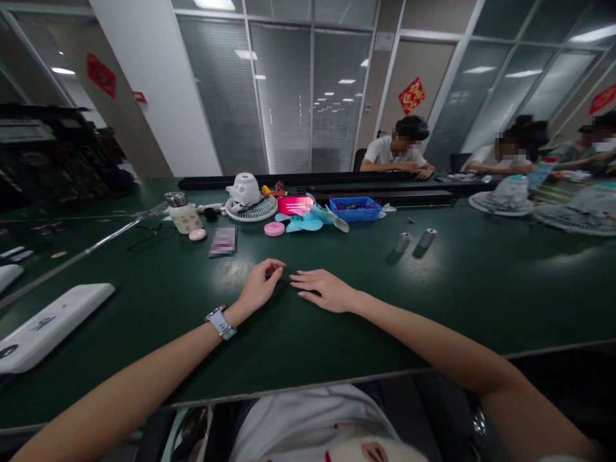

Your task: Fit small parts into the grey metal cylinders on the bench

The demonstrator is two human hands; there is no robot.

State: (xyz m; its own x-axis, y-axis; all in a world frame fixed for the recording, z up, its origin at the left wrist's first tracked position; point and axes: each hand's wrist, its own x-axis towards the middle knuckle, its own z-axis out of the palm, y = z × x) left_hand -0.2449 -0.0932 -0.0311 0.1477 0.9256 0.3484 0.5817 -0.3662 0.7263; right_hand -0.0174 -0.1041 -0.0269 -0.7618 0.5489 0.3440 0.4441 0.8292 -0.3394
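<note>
Both of my hands rest on the dark green table (pixel 433 301), close together near its middle. My left hand (pixel 260 285), with a watch on the wrist, has its fingers curled loosely; something small and dark shows by the fingertips, too small to tell. My right hand (pixel 325 289) lies flat, palm down, fingers stretched toward the left hand and holding nothing. Farther back lie a white fan body (pixel 248 196) on its round grille, light blue fan blades (pixel 308 220), a pink round cap (pixel 274 229) and a blue tray (pixel 356 208).
Two small grey cylinders (pixel 414 240) stand right of centre. A metal-lidded cup (pixel 185 215) and a long rod (pixel 81 250) are at the left. A white flat device (pixel 48 324) lies at the near left. Other people sit across the table at the back right.
</note>
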